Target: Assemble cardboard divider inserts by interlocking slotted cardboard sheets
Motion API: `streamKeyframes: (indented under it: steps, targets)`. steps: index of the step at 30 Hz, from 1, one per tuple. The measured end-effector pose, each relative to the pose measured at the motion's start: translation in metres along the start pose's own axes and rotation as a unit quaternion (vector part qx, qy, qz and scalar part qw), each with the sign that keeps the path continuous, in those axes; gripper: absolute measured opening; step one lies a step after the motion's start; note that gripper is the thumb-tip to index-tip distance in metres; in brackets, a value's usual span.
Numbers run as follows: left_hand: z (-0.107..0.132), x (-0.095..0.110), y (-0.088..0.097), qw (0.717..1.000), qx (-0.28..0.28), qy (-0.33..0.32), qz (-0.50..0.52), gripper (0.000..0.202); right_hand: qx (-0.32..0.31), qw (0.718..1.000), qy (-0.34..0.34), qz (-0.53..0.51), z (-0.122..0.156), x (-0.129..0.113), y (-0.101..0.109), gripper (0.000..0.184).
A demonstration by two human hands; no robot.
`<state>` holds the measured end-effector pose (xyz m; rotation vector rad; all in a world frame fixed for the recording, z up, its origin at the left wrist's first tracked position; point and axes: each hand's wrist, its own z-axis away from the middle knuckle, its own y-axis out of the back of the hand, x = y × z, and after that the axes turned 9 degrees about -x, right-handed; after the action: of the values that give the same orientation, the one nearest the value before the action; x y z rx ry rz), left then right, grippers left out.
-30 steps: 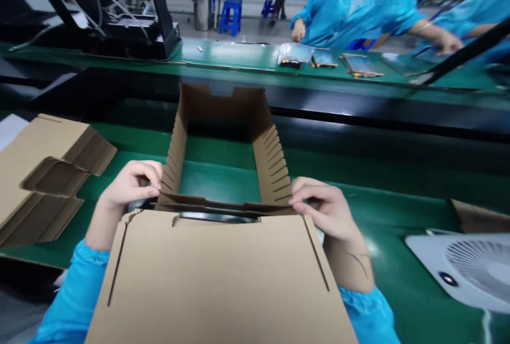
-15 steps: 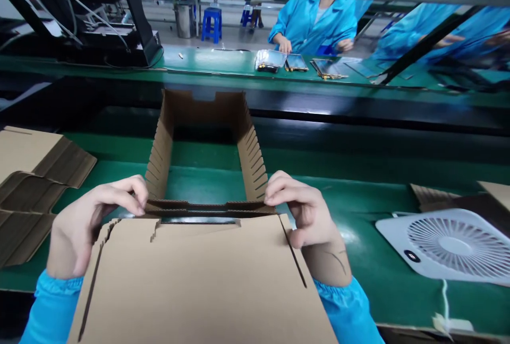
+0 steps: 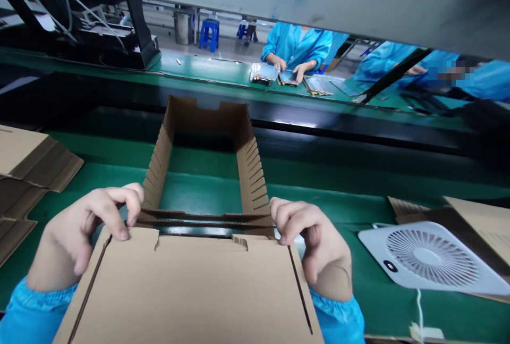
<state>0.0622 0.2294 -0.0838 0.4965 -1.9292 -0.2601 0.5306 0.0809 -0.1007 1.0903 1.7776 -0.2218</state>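
A brown cardboard insert (image 3: 199, 174) with slotted side walls stands open on the green belt (image 3: 338, 190), its bottom showing the belt. A wide cardboard flap (image 3: 191, 291) lies toward me under my wrists. My left hand (image 3: 79, 232) curls its fingers over the flap's near left corner and presses the fold. At the right corner my right hand (image 3: 311, 237) grips the folded edge the same way. Both hands are closed on the cardboard.
Flat cardboard blanks (image 3: 27, 174) are stacked at the left. A white square fan (image 3: 430, 256) with a cord lies at the right on more cardboard (image 3: 478, 221). Across a second belt, people in blue coats (image 3: 297, 46) handle small flat devices (image 3: 290, 77). A dark machine (image 3: 107, 30) stands far left.
My view has tilted down and the overhead beam fills more of the top. My fingers have slid over the fold and pressed the near flap lower.
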Motion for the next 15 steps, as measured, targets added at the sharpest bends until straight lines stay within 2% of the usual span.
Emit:
streamKeyframes:
  steps: [3,6,11,13,15]
  targets:
    - [0.004,-0.004,-0.005,0.999,0.040,0.003,0.012,0.055,0.025,1.000,-0.007,-0.005,-0.005,-0.001,-0.006,0.057]
    - [0.007,-0.009,-0.012,0.994,0.104,0.012,0.036,0.055,0.077,0.997,-0.023,-0.006,-0.009,-0.002,-0.009,0.051]
    - [0.007,-0.019,-0.019,0.954,0.292,0.052,0.037,0.039,0.199,0.978,-0.054,0.025,-0.008,0.001,-0.009,0.017]
    - [0.006,-0.022,-0.019,0.946,0.318,0.053,0.029,0.034,0.239,0.967,-0.074,0.046,-0.007,0.003,-0.008,0.013]
    - [0.005,-0.024,-0.018,0.948,0.311,0.058,0.028,0.035,0.258,0.956,-0.106,0.087,-0.006,0.003,-0.007,0.017]
